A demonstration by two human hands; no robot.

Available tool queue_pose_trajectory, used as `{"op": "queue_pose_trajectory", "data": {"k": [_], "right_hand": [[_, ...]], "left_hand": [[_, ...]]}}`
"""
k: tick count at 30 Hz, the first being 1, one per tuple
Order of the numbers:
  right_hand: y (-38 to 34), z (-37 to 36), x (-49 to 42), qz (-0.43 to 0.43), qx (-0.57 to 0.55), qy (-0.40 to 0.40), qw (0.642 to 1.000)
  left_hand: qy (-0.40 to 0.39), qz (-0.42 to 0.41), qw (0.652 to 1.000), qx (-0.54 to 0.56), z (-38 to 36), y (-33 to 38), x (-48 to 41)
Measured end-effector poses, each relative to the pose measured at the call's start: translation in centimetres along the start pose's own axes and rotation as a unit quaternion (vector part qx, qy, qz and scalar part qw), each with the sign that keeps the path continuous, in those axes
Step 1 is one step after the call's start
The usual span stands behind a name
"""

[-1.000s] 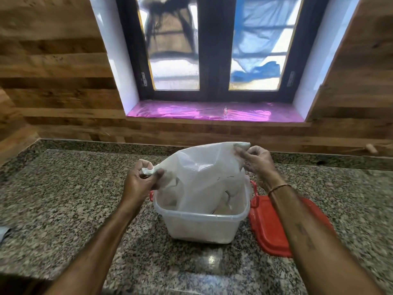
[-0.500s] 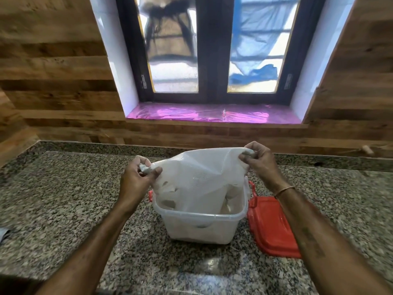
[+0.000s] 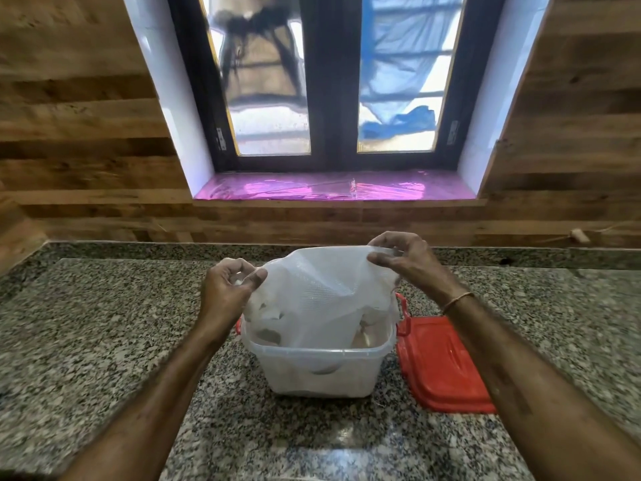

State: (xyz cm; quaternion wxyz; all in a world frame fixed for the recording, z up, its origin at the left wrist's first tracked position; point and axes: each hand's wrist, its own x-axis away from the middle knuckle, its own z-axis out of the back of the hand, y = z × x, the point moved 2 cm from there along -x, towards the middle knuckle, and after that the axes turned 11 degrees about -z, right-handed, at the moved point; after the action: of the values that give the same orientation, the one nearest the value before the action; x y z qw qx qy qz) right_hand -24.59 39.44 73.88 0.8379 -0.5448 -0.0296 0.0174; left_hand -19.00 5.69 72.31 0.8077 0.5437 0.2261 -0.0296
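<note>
Both hands, left hand (image 3: 227, 293) and right hand (image 3: 402, 260), pinch a white plastic bag (image 3: 319, 293) half inside the clear tub (image 3: 319, 371); its red lid (image 3: 440, 364) lies beside the tub, not yet fitted.

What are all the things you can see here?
bag: one, whitish see-through plastic, held up over the tub, its lower part inside
tub: one, clear plastic with red handles, on the counter
lid: one, red, flat on the counter right of the tub
counter: one, speckled grey stone
wall: one, brown wood planks, behind the counter
window: one, dark frame, two panes
film: one, shiny pink, on the windowsill
sheet: one, blue, behind the right pane
wristband: one, thin, right wrist
left hand: pinches the bag's left edge
right hand: pinches the bag's right edge
</note>
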Motion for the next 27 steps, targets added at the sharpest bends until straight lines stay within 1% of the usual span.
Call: {"op": "queue_pose_trajectory", "data": {"k": [2, 4, 6, 8, 9, 11, 13, 15, 18, 22, 24, 27], "right_hand": [[-0.3, -0.2, 0.0, 0.001, 0.014, 0.003, 1.0], [-0.7, -0.9, 0.0, 0.01, 0.048, 0.01, 0.999], [-1.3, -1.8, -0.2, 0.024, 0.108, 0.03, 0.993], [-1.8, -2.4, -0.3, 0.03, 0.154, 0.048, 0.986], [-1.9, -2.3, -0.4, 0.028, 0.153, 0.056, 0.986], [-2.0, -2.0, -0.5, 0.024, 0.117, 0.067, 0.991], [-2.0, -1.9, -0.3, 0.03, 0.094, 0.07, 0.993], [-2.2, -2.1, 0.0, 0.035, 0.096, 0.069, 0.992], [-2.3, -2.1, 0.1, 0.029, 0.086, 0.055, 0.994], [-2.7, -2.5, 0.3, 0.02, 0.07, -0.02, 0.997], [-4.0, -3.6, 0.0, 0.055, 0.11, -0.032, 0.992], [-6.2, -6.7, -0.6, 0.119, 0.25, -0.026, 0.96]], "left_hand": [[0.002, -0.015, 1.0, -0.011, -0.1, 0.5, -0.2], [-0.007, -0.04, 0.998, -0.044, -0.5, 1.3, -0.4], [-0.015, -0.064, 0.992, -0.105, -1.1, 2.1, -0.8], [0.0, -0.065, 0.979, -0.194, -1.2, 2.6, -1.2], [0.014, -0.054, 0.973, -0.222, -1.0, 2.5, -1.5], [0.033, -0.026, 0.972, -0.23, -0.4, 1.9, -1.9], [0.03, -0.033, 0.967, -0.252, -0.2, 1.6, -1.8], [0.017, -0.055, 0.958, -0.281, -0.4, 1.6, -1.6], [-0.006, -0.061, 0.963, -0.263, -0.5, 1.5, -1.5], [-0.011, -0.082, 0.969, -0.234, -0.8, 1.9, -1.6], [-0.006, -0.102, 0.966, -0.239, -1.3, 2.6, -1.6], [-0.011, -0.127, 0.963, -0.239, -2.0, 3.7, -1.9]]}}
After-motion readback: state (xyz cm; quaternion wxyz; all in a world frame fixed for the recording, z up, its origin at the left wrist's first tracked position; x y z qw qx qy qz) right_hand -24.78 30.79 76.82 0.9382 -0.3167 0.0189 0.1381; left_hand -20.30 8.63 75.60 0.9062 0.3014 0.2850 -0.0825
